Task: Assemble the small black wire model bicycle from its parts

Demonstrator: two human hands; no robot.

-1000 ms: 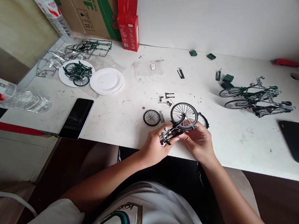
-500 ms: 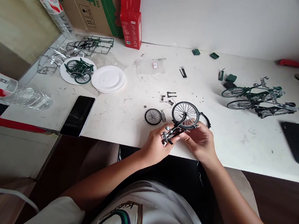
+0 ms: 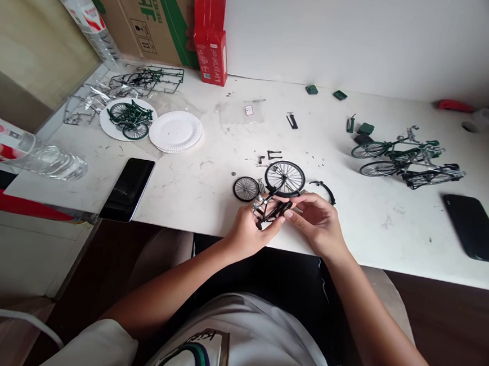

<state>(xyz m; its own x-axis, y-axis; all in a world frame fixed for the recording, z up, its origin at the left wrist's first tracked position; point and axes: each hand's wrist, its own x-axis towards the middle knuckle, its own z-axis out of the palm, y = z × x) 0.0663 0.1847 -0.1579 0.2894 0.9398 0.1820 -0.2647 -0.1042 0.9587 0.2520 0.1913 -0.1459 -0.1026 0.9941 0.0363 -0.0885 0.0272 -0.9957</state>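
Note:
My left hand (image 3: 249,231) is closed around the dark frame of a small model bicycle (image 3: 273,208), just above the table's front edge. One spoked wheel (image 3: 285,178) of the bicycle points away from me, and its silver handlebar parts lie by my left fingers. With thumb and fingertips, my right hand (image 3: 320,220) grips the other side of the bicycle, near the wheel; the exact contact is partly hidden. A loose spoked wheel (image 3: 245,188) lies left of the bicycle. Beyond my right fingers rests a curved black mudguard-like part (image 3: 325,190).
Small black parts (image 3: 274,155) lie ahead. Two model bicycles (image 3: 413,162) stand at right, near a black phone (image 3: 478,228). At left are another phone (image 3: 127,189), white paper plates (image 3: 176,132), green bicycle parts (image 3: 131,119), part frames (image 3: 151,78) and a bottle (image 3: 52,156).
Both hands have shifted slightly left with the model bicycle, and its frame has turned to show more of its side. The curved black part now shows clear of my right hand. The view moved slightly.

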